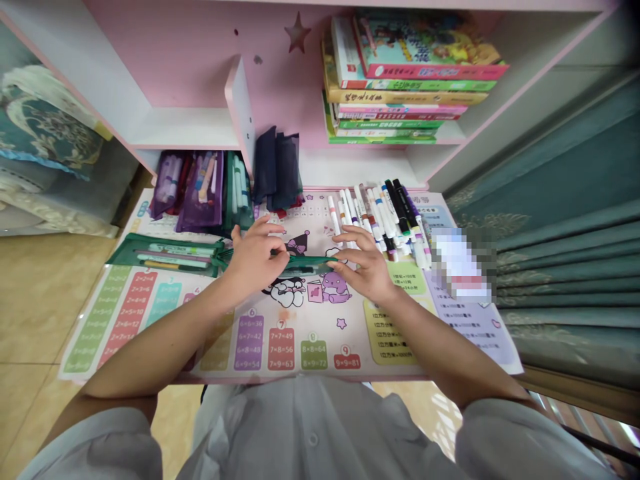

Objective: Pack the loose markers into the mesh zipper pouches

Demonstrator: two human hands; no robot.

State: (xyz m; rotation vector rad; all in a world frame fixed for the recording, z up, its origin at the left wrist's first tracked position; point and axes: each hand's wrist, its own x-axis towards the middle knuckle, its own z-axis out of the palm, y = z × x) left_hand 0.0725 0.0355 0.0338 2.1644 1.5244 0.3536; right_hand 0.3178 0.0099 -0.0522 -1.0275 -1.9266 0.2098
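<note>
My left hand [255,257] and my right hand [363,263] meet over a flat dark-green zip pouch [305,267] lying across the desk mat. The left fingertips pinch the pouch's left part, near a green cord. My right thumb and fingers press on its right end. A second green pouch [165,255], open with several pens inside, lies left of my left hand. A heap of felt-tip markers [383,223] lies just above my right hand, its fingers almost touching them. Under my hands is a printed multiplication-table desk mat [295,343].
Purple mesh pencil pouches [200,200] and dark navy mesh pouches [277,170] stand at the back of the desk. Above them is a pink shelf [190,67] with stacked books [410,80]. A teal curtain [565,267] hangs right; a blurred patch [460,267] covers part of the mat.
</note>
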